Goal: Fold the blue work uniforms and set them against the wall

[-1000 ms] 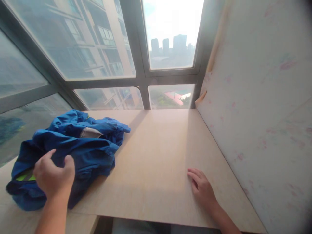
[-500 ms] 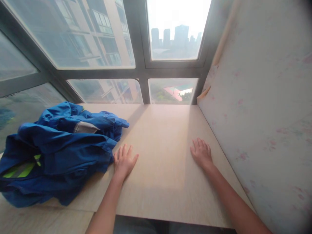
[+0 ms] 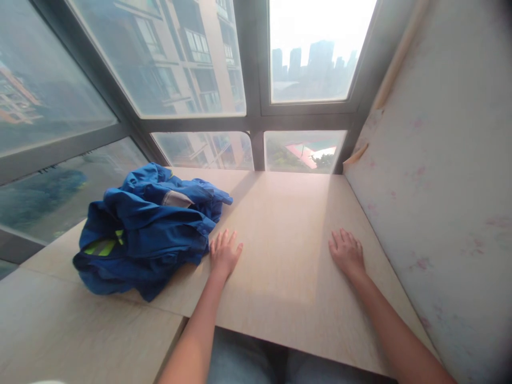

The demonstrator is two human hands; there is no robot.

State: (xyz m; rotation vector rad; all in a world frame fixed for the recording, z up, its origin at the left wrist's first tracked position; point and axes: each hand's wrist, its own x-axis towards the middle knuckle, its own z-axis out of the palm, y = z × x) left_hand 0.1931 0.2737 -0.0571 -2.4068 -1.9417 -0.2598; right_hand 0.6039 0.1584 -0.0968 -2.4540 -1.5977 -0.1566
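My left hand (image 3: 224, 255) lies palm down on the pale wooden tabletop (image 3: 280, 213), fingers spread. Just to its left is a crumpled blue garment (image 3: 156, 229), which looks like a work jacket, with a grey patch and bright yellow-green parts showing. The fingers are very close to the cloth's edge; whether they touch it I cannot tell. Farther right, my right hand (image 3: 346, 253) rests flat on the same surface, fingers a little apart, holding nothing. How the garment is folded underneath is hidden.
Grey-framed windows (image 3: 255, 122) rise at the tabletop's far edge and on the left. A wall with faded flowered paper (image 3: 436, 213) borders the right side, with a torn strip (image 3: 356, 154) near the corner. Another wooden surface (image 3: 80, 325) joins at lower left.
The view has turned to the left, so the garment and both hands appear farther right. Both hands stay flat on the tabletop in much the same places.
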